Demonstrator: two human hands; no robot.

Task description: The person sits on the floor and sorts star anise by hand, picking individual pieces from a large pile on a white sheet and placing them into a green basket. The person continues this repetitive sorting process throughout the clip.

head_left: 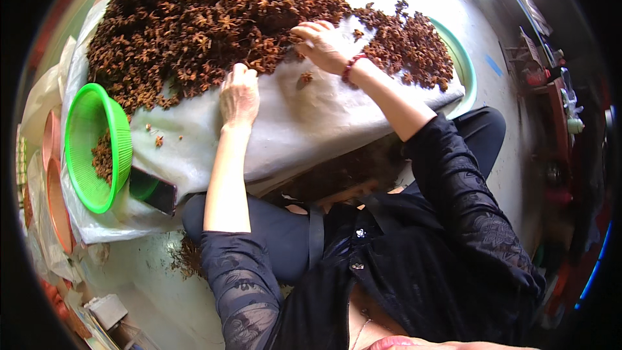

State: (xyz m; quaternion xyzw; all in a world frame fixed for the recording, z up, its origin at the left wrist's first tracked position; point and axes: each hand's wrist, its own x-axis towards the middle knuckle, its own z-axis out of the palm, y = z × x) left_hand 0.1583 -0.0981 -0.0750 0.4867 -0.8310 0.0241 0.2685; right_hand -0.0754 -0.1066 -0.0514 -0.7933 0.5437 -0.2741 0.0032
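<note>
A large heap of dried star anise (209, 19) covers the far part of a table spread with a whitish plastic sheet (291, 121). At the heap's near edge is my left hand (239, 95), its fingers bent and their tips hidden against the pods. My right hand (323, 46), with a dark red bead bracelet (351, 65) at the wrist, reaches over the heap's right side. Its fingers are bent, and whether they hold a pod is hidden. One single star anise (306, 77) lies on the sheet between my hands. A smaller pile of star anise (408, 46) lies to the right.
A bright green plastic basket (124, 131) leans at the left, with some brown pieces (103, 158) inside. Beside it lies a dark smartphone (153, 192) at the table's edge. A pale green basin rim (469, 68) shows behind the right pile. Orange-brown basins (58, 204) stand far left.
</note>
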